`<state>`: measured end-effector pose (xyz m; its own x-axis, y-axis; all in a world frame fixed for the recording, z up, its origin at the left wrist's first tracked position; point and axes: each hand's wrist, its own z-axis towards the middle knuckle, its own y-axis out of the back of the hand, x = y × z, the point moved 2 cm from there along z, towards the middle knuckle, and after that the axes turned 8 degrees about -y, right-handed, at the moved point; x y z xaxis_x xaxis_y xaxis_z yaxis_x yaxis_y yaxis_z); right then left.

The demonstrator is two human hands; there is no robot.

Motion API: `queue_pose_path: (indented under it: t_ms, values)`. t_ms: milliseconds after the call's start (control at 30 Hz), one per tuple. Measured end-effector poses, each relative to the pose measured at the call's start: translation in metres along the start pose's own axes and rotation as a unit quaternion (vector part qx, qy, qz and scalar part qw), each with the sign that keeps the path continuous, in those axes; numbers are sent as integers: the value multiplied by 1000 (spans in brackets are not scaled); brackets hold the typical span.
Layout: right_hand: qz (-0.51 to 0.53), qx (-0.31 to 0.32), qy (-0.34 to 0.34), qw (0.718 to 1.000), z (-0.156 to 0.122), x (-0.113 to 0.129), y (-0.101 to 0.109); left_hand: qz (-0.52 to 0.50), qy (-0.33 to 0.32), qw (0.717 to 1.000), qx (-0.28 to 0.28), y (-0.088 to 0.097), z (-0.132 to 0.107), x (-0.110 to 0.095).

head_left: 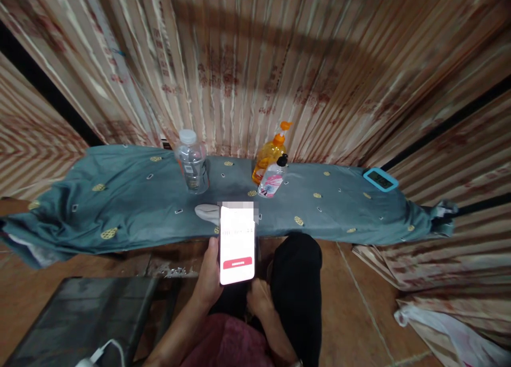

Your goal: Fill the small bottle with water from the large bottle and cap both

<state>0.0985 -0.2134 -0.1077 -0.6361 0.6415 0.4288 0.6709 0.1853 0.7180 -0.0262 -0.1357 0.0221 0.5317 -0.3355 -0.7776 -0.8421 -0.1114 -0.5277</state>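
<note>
A smartphone (237, 244) with a bright white screen and a red button near its bottom is held upright in my left hand (209, 274). The fingers wrap its left edge and back. My right hand (259, 299) rests low by my lap, just below and right of the phone. Its fingers are curled in, and whatever they may hold is hidden. Behind the phone, a white rounded object (206, 212) lies on the cloth, partly covered by it. Farther back stand a clear plastic bottle (192, 162), an orange pump bottle (268, 157) and a smaller clear pump bottle (272, 180) with a black top.
A green cloth with pineapple prints (319, 213) covers the long narrow table. A blue-framed digital clock (380, 180) lies at its right end. Striped curtains (239, 64) hang behind. A dark stool (88, 314) with a white cable (107, 345) stands at lower left.
</note>
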Motion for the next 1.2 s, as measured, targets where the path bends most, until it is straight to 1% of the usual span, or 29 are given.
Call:
queue_pose_path:
  t_ms: [100, 167, 267, 367, 500, 567, 667, 767, 900, 1000, 1100, 1200]
  values:
    - [105, -23, 36, 994, -4, 5, 29, 26, -8, 1000, 9, 2, 3, 1]
    - [195, -37, 79, 977, -10, 11, 51, 37, -11, 999, 19, 1, 4, 1]
    - [327, -46, 130, 935, -22, 22, 78, 45, -16, 999, 23, 0, 3, 1]
    - [434, -36, 158, 886, -33, 34, 91, 41, -10, 999, 11, 0, 1, 4]
    - [525, 4, 177, 832, -43, 47, 89, 35, -6, 999, 7, -1, -1, 8]
    - [552, 14, 185, 813, -47, 53, 86, 36, -11, 999, 15, -2, -2, 9]
    - [577, 25, 197, 792, -51, 58, 85, 36, -4, 999, 23, -4, -4, 11]
    - [594, 36, 203, 778, -54, 62, 85, 33, 4, 999, 24, -4, -4, 13]
    - [611, 56, 193, 765, -55, 65, 84, 21, -4, 1000, 23, -1, -4, 17]
    - [631, 72, 172, 753, -52, 66, 80, 7, -8, 1000, 19, 1, -4, 16]
    - [655, 81, 139, 739, -46, 66, 74, -16, -2, 1000, 18, -2, -7, 11]
    - [657, 81, 110, 741, -39, 64, 67, -43, 24, 999, 18, -10, -11, 5]
